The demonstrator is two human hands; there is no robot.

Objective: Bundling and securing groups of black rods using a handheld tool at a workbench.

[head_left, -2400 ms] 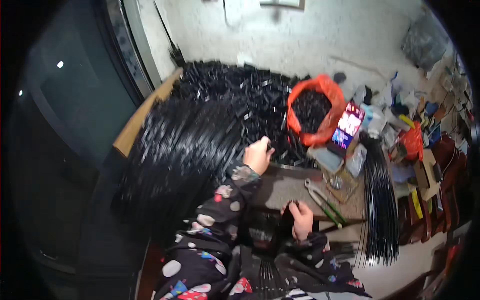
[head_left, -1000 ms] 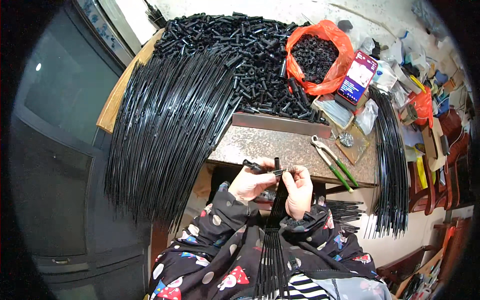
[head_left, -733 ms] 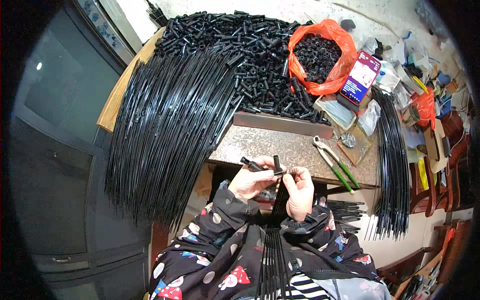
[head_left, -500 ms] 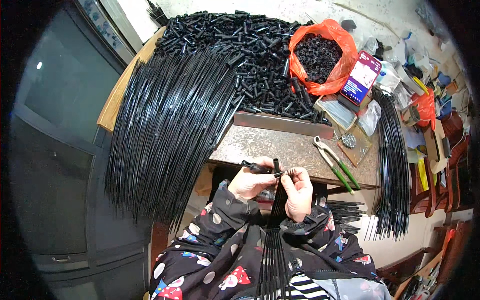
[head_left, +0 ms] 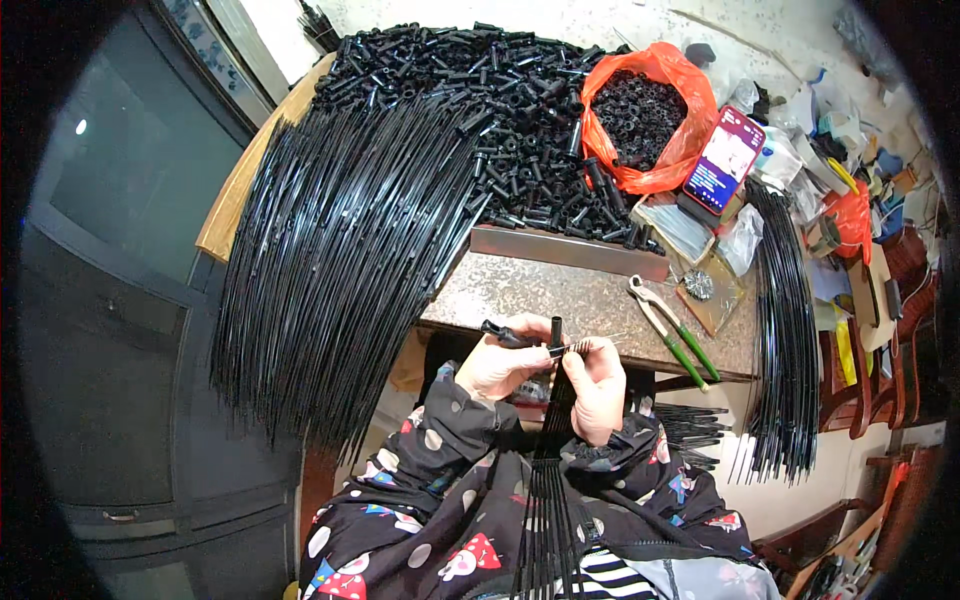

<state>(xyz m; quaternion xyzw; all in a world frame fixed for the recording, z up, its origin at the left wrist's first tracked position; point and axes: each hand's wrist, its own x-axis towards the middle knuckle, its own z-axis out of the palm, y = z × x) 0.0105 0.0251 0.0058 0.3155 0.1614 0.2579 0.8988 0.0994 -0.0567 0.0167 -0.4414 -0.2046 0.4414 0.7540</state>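
Low in the frame's centre, your left hand (head_left: 503,362) grips short black plastic tubes (head_left: 503,334), while your right hand (head_left: 598,385) pinches a thin black rod (head_left: 568,349) from the bundle of black rods (head_left: 548,470) on your lap.

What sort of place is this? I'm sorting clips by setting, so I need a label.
Probably a home workshop for small assembly piecework. A stone-topped table carries a heap of short black tubes, a fanned mass of thin black rods, and pliers, with household clutter beside it.
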